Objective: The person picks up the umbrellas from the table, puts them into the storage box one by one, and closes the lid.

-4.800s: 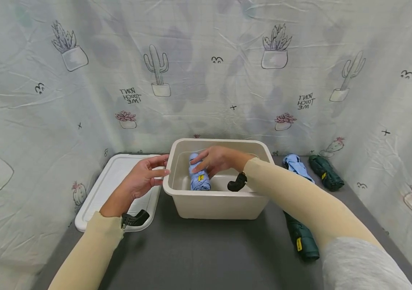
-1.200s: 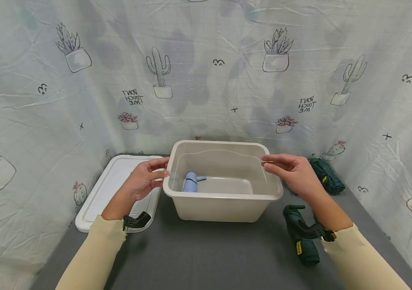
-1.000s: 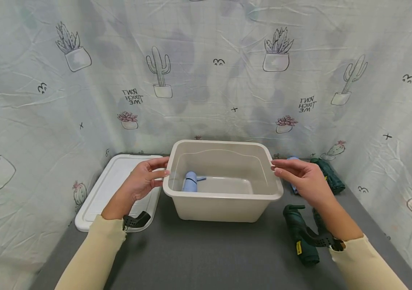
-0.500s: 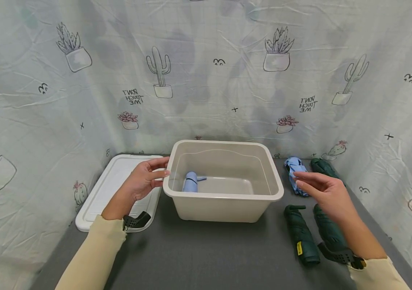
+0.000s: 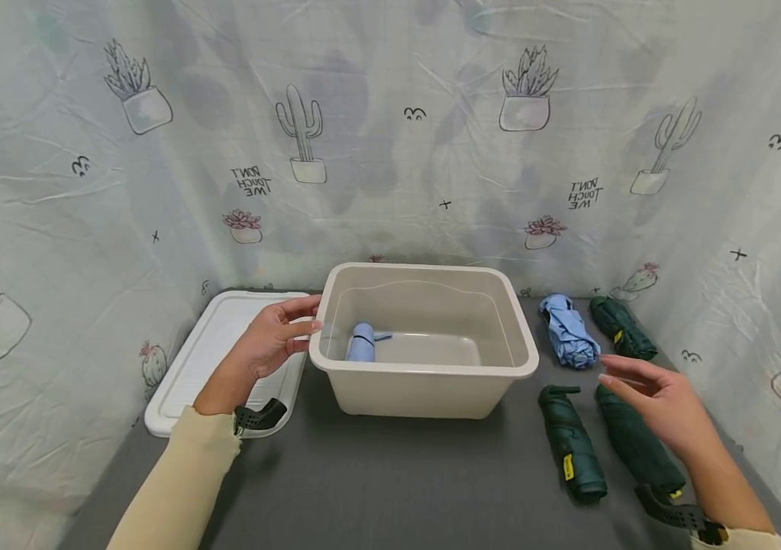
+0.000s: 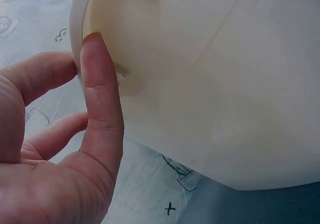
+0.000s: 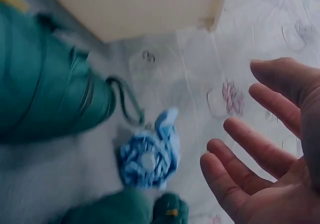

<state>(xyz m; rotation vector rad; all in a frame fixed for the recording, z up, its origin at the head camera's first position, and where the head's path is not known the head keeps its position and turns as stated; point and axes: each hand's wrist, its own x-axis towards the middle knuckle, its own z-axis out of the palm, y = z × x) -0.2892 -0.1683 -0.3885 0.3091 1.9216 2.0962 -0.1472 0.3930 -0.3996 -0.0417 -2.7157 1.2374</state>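
A beige plastic bin stands in the middle of the table. Its left rim is touched by the fairly straight fingers and thumb of my left hand, also close up in the left wrist view. Inside the bin lies a blue folded umbrella. My right hand, holding nothing, hovers with loose fingers over a dark green folded umbrella and partly hides it. A second green umbrella lies left of it. Behind them are a crumpled-looking blue folded umbrella and a third green one.
A white lid lies flat left of the bin, partly under my left forearm. The grey table top extends in front of the bin. A cactus-printed curtain encloses the back and sides.
The blue umbrella my right hand held earlier now lies in the bin. My right hand has withdrawn right and toward me, over the green umbrellas. The left hand has stayed at the rim.
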